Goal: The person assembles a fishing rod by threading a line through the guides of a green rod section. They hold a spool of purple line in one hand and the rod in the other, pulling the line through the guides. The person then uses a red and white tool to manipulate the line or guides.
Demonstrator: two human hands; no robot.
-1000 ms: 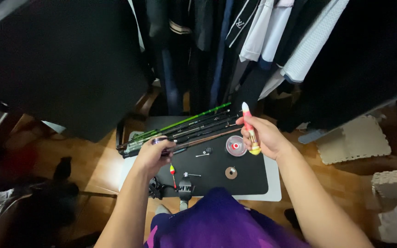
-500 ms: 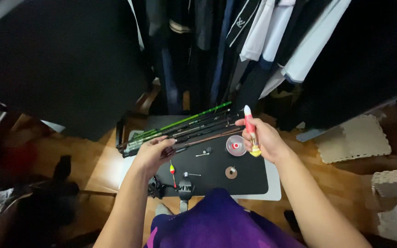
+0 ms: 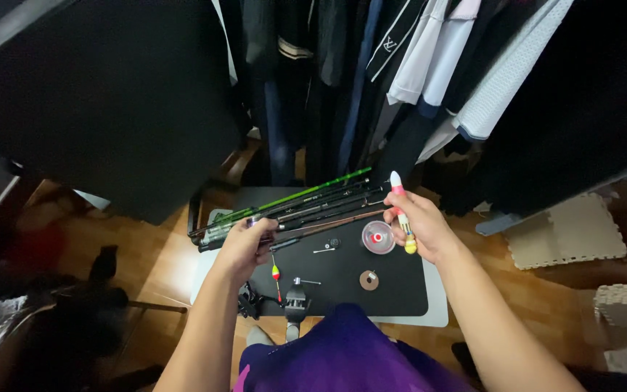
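Observation:
My right hand point(image 3: 424, 226) grips a fishing float point(image 3: 401, 210) with a white tip, a pink-red band and a yellow end, held upright above the black mat point(image 3: 342, 283). My left hand point(image 3: 244, 243) is closed around the butt ends of a bundle of fishing rods point(image 3: 306, 205), green, black and brown, which lie slanted across the back of the mat. A clear line spool with a red centre point(image 3: 377, 237) sits just left of my right hand. A small red and yellow float point(image 3: 276, 274) lies near my left wrist.
A brown disc point(image 3: 369, 279), small metal parts point(image 3: 324, 249) and a black reel point(image 3: 294, 299) lie on the mat, which covers a small white table point(image 3: 438, 308). Clothes point(image 3: 429, 65) hang behind. A dark panel point(image 3: 103, 101) stands left. Foam floor tiles point(image 3: 567, 232) lie right on the wooden floor.
My left hand has moved onto the rod bundle and closed around it. My right hand has held the float almost still.

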